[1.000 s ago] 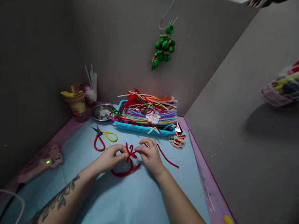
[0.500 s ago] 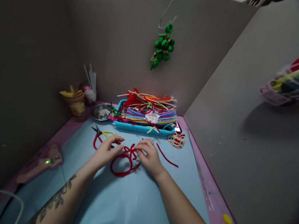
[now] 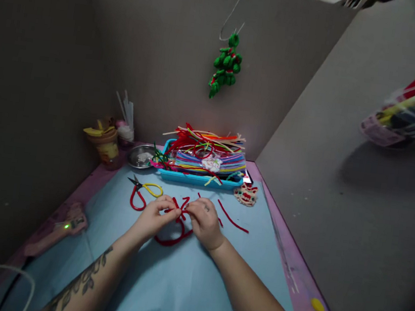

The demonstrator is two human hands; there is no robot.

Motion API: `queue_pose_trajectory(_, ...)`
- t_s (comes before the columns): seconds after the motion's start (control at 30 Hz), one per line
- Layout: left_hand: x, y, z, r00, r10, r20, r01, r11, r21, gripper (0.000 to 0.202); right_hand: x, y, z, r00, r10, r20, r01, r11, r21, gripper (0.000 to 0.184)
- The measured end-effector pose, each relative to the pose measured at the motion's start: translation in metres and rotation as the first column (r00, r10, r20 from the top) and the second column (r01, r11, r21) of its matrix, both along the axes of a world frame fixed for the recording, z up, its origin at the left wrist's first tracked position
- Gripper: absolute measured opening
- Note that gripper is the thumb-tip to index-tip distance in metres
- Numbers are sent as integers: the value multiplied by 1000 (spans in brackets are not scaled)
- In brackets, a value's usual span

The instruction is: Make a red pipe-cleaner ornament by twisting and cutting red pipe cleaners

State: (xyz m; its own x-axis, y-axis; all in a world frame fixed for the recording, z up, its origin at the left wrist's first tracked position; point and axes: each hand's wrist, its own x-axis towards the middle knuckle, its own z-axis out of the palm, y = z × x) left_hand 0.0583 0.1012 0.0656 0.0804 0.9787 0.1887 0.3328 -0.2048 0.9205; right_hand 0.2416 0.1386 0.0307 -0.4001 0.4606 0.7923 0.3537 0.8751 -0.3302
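Note:
My left hand [image 3: 155, 216] and my right hand [image 3: 204, 220] meet over the light blue mat [image 3: 175, 284], both pinching a red pipe cleaner [image 3: 176, 233] that is twisted at the top and hangs in a loop toward me. The twisted ends stick up between my fingertips. A second loose red pipe cleaner [image 3: 231, 220] lies just right of my right hand. Scissors [image 3: 143, 190] with one yellow and one red handle loop lie to the left of my left hand.
A blue tray [image 3: 199, 177] piled with coloured pipe cleaners stands at the back. Beside it are a metal dish [image 3: 141, 155], a cup [image 3: 106, 145], and a small red-and-white craft piece [image 3: 246, 195]. A glue gun [image 3: 56, 227] lies left. A green ornament [image 3: 226, 66] hangs above.
My left hand opened and drew away from the red pipe cleaner, then came back and pinched it again. The loop lay wider on the mat and is now drawn up under my hands.

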Motion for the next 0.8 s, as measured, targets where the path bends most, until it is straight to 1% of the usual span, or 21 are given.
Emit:
queue_pose_trajectory(0.07,-1,0,1,1000,8,2,-8,1000,-11,21,2,1,2,994,-20,110,14,998,56,22)
queue_pose_trajectory(0.13,-2,0,0,1000,14,-7,-14,1000,-17,20,5,2,4,974,-67,217,40,991,127,22)
queue_pose_trajectory(0.2,-2,1,0,1000,11,-20,-11,1000,-23,21,7,2,5,958,-99,268,55,984,169,22)
queue_pose_trajectory(0.23,-3,1,-1,1000,8,-25,-8,1000,-25,21,7,2,6,959,-103,264,64,986,154,22)
queue_pose_trajectory(0.3,-3,2,-2,999,10,-32,-10,1000,-20,22,6,1,6,975,-75,208,67,997,48,20)
queue_pose_trajectory(0.37,-4,3,-2,999,23,-47,-23,1000,1,22,3,0,6,994,-20,105,32,993,-112,20)
queue_pose_trajectory(0.47,-5,3,-3,992,38,-121,-30,997,65,20,-3,0,5,999,37,-30,-45,950,-310,16)
queue_pose_trajectory(0.53,-4,3,-4,982,29,-184,-10,994,105,18,-7,0,3,996,40,-83,-71,902,-425,13)
queue_pose_trajectory(0.63,-4,3,-9,971,16,-238,15,991,131,16,-13,0,-1,982,41,-182,-141,800,-584,17)
queue_pose_trajectory(0.7,-4,2,-12,964,43,-263,-4,989,147,14,-15,1,-3,969,53,-240,-199,738,-645,20)
queue_pose_trajectory(0.8,-4,3,-14,951,112,-288,-55,978,200,8,-15,1,-2,961,56,-271,-236,676,-698,23)
